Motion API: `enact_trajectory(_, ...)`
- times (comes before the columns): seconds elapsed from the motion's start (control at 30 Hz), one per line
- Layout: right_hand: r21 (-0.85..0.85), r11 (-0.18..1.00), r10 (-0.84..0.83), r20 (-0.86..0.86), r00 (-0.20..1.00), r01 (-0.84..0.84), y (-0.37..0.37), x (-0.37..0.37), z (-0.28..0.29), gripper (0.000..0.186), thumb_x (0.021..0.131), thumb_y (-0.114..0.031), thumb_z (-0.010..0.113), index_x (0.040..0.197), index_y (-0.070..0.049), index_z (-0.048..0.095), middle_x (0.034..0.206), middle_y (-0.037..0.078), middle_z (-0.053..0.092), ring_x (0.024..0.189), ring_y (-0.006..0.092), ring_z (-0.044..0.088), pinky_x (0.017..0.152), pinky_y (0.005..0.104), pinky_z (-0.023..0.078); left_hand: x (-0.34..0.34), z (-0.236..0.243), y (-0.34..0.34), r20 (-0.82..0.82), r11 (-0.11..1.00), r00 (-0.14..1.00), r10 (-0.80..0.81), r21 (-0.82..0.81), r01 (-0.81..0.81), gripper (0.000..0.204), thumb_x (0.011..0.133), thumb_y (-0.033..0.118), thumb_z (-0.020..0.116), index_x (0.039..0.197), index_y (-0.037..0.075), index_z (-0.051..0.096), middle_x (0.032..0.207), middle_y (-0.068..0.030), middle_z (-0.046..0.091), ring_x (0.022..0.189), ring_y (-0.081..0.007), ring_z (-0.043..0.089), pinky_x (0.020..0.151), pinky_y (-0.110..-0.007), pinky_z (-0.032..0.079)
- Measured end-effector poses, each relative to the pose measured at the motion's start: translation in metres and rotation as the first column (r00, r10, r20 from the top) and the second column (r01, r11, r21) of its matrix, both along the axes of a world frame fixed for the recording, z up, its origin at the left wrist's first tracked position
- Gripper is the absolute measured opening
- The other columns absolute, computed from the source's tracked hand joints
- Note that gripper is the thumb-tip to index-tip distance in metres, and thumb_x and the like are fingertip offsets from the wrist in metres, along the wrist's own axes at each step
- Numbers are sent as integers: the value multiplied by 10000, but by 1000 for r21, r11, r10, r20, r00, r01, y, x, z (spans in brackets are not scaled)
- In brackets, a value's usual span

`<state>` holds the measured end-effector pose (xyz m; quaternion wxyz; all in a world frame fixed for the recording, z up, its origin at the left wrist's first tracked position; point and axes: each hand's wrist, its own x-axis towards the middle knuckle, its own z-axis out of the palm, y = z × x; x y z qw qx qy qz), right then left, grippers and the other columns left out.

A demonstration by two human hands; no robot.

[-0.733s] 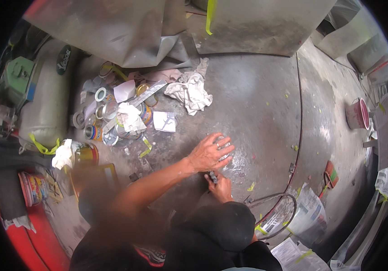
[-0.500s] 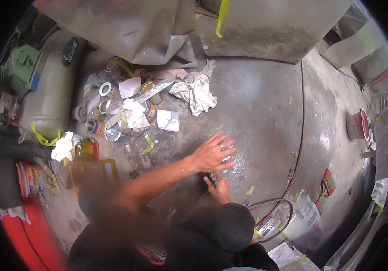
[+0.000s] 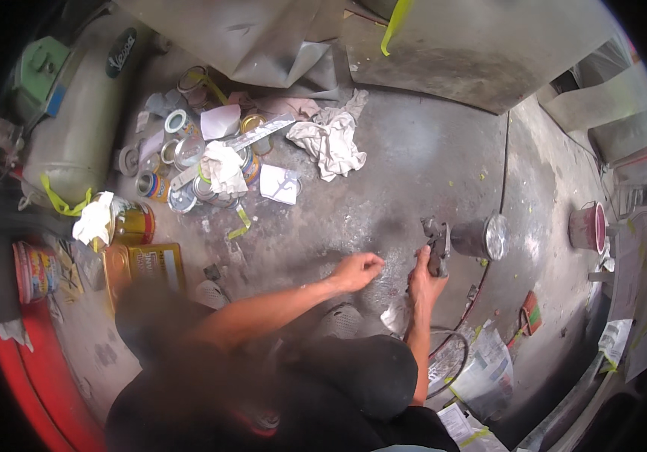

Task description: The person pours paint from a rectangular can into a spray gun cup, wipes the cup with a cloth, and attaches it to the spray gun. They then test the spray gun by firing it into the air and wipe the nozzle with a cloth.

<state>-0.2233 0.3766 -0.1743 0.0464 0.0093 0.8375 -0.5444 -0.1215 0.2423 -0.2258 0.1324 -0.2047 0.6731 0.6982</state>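
Dark-grey spray gun [image 3: 436, 248] and cup [image 3: 468, 238], pinkish-red bucket [image 3: 583, 228], red-and-green brush [image 3: 532, 311], off-white rag [image 3: 331, 147], gold tin [image 3: 139, 264]

So the outfit's basically all black: plain dark trousers [image 3: 372, 369] bunched round at the knee, plus a dark top with a small chest print [image 3: 259, 423], a red curve and some greyish pattern, too blurry to make out. Shoes [image 3: 340, 322] look pale grey with a dotted, mesh-like texture. Left hand [image 3: 356, 272] and right hand [image 3: 426, 283] are bare, forearms [image 3: 282, 303] too.
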Motion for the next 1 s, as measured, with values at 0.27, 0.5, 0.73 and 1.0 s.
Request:
enact_trajectory(0.27,-210,964,-128,169,977,162,-33,-3,67,435,933,-450,590,843,-25,580,658,36,546,463,114,493,399,259,377,-18,33,45,45,593,999,27,804,-52,380,962,121,506,1335,47,494,1014,-13,609,852,-68,571,703,-231,473)
enact_trajectory(0.5,-137,974,-164,116,980,180,-24,23,38,478,926,-496,584,832,-29,543,677,44,544,466,106,490,383,267,386,-1,50,17,127,562,990,-63,824,-70,317,948,156,560,1252,67,553,835,27,551,609,-35,450,500,-204,348)
enact_trajectory(0.73,-157,964,-197,114,974,213,-48,31,61,442,970,-451,531,849,-26,558,605,29,506,478,104,486,419,256,387,-8,5,21,40,644,994,-103,764,36,352,972,239,585,1264,43,581,1088,14,620,935,-47,530,788,-220,434)
enact_trajectory(1.0,-187,967,-146,162,976,175,-40,30,53,466,971,-466,515,892,-9,564,629,48,528,464,118,498,409,267,408,-5,2,15,55,650,990,-133,759,45,355,979,227,573,1269,22,576,1139,4,614,1007,-63,535,880,-240,433)
